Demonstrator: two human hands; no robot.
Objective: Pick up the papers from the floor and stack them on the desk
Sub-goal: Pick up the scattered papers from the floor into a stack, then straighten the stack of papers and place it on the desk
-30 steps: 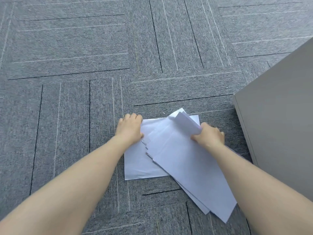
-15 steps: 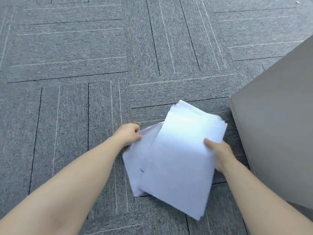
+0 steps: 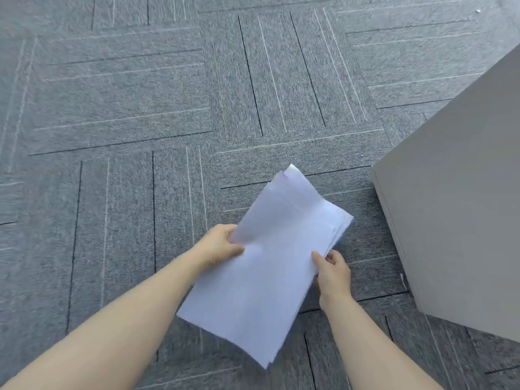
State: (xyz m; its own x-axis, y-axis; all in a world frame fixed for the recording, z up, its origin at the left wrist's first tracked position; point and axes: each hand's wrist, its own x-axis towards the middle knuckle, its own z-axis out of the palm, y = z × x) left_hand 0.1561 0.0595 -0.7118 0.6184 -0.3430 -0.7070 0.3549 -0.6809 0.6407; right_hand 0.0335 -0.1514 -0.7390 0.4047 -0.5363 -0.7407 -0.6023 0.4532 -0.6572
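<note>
White papers (image 3: 261,280), grey line-patterned carpet (image 3: 126,108)

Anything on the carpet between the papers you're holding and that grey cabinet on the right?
No. In the head view, only bare grey carpet lies between the papers, gripped by the left hand and right hand, and the grey cabinet.

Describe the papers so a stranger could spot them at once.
Start at the grey carpet floor left of the grey cabinet. Between the left hand and right hand is a loose sheaf of papers, the only white thing here.
</note>
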